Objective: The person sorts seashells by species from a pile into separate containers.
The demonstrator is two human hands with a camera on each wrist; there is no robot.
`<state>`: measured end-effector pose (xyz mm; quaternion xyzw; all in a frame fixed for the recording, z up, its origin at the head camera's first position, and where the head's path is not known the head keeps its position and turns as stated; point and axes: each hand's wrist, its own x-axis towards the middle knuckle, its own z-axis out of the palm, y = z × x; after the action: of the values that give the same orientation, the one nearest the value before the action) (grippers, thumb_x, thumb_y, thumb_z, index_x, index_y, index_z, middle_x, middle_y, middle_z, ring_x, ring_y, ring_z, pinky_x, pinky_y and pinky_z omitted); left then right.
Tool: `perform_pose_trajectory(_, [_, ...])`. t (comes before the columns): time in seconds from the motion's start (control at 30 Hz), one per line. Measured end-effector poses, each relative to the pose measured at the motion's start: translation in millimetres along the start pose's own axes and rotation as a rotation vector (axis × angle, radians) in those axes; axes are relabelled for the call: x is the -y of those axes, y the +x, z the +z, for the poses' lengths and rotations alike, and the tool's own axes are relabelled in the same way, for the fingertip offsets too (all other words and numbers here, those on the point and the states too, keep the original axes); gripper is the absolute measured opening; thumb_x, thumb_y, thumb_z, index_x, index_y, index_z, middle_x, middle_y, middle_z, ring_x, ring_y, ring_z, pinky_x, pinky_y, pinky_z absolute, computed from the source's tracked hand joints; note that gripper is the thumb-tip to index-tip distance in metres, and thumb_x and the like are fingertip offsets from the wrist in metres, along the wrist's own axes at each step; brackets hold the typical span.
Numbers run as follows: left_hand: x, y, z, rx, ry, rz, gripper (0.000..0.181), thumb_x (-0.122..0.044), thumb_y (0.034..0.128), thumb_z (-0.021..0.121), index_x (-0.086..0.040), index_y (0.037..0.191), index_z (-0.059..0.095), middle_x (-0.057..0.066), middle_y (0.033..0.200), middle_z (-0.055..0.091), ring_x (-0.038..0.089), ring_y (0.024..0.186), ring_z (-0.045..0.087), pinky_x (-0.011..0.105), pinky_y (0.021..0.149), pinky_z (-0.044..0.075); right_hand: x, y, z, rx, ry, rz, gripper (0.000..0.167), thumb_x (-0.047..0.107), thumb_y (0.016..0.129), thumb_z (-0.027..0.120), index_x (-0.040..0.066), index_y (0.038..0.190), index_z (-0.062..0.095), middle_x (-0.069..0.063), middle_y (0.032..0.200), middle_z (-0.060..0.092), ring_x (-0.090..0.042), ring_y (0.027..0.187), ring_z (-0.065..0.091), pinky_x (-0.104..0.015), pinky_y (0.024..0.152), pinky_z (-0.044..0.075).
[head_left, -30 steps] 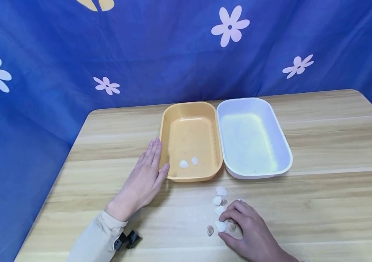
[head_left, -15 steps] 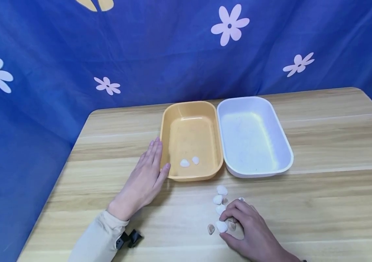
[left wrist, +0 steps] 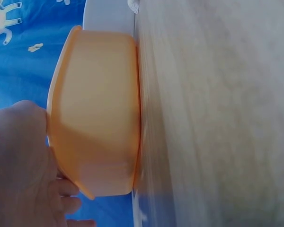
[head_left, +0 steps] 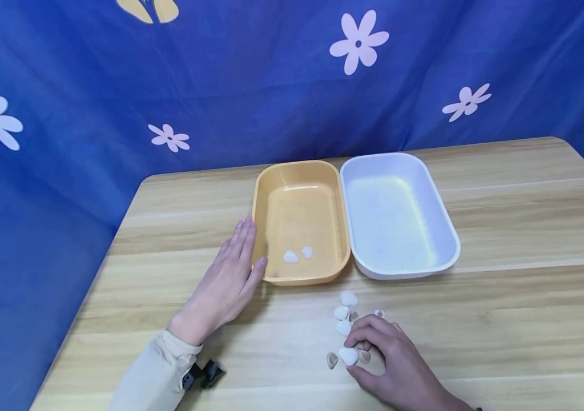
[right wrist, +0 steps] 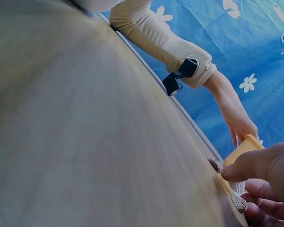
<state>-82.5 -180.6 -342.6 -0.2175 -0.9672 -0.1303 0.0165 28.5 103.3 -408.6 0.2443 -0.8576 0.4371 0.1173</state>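
Right hand (head_left: 394, 359): thumb and index finger bent to a narrow gap, their tips pinching one ribbed white shell (head_left: 348, 356) at the table (head_left: 518, 325). Lone brown shell (head_left: 332, 360): just left of those fingers, apart from the pinched piece. Second brown shell (head_left: 365, 357): within the curve of thumb and index, partly covered by the hand. Three loose white shells (head_left: 341, 313): in a rough line beyond the right index fingertip, leading away from it. Small brownish shell (head_left: 354, 315): beside that line, just beyond the same finger. Small pale shell (head_left: 379, 313): just past the right knuckles. Left hand (head_left: 220, 285): fingers straight and together, thumb spread from them, laid against the side of an orange tray (head_left: 302, 211); grasps nothing. Pair of small white shells (head_left: 290, 257): on the tray floor, right of the left thumb tip. White tray (head_left: 391, 222): right of the orange one, rims meeting or nearly so, beyond the right fingers. Backdrop: blue cloth (head_left: 261, 103) with pale flowers, beyond both sets of fingers.
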Motion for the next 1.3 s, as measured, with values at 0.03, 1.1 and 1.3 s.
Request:
perform_pose_trajectory(0.03, [0.1,-0.1,0.1,0.001,-0.001,-0.001,0.066,-0.039,0.1055,0.026,0.003,0.153,0.007,0.016,0.161,0.002,0.029,0.147,0.003,0.053,0.116,0.017,0,-0.1,0,0.001,0.0,0.005,0.045,0.008,0.059,0.088,0.029,0.091,0.063,0.02,0.104,0.055,-0.004,0.094,0.056,-0.027,0.09,0.042])
perform_pose_trajectory(1.1, [0.5,-2.0,1.9,0.008,-0.01,-0.011,0.068,-0.041,0.1052,0.026,0.005,0.152,0.007,0.017,0.161,0.001,0.03,0.147,0.003,0.052,0.117,0.016,4,16.0,-12,0.039,0.116,-0.196,0.038,0.004,0.07,0.08,0.019,0.1,0.062,0.002,0.111,0.058,-0.013,0.104,0.054,-0.014,0.096,0.039])
perform_pose_trajectory(1.3, [0.3,-1.0,1.1,0.019,-0.008,-0.013,0.069,-0.042,0.1051,0.025,0.004,0.153,0.006,0.016,0.161,0.0,0.028,0.147,0.001,0.051,0.117,0.016,10,28.2,-19,0.036,0.089,-0.225,0.035,0.005,0.069,0.08,0.02,0.096,0.062,0.004,0.111,0.059,-0.011,0.105,0.052,-0.017,0.094,0.038])
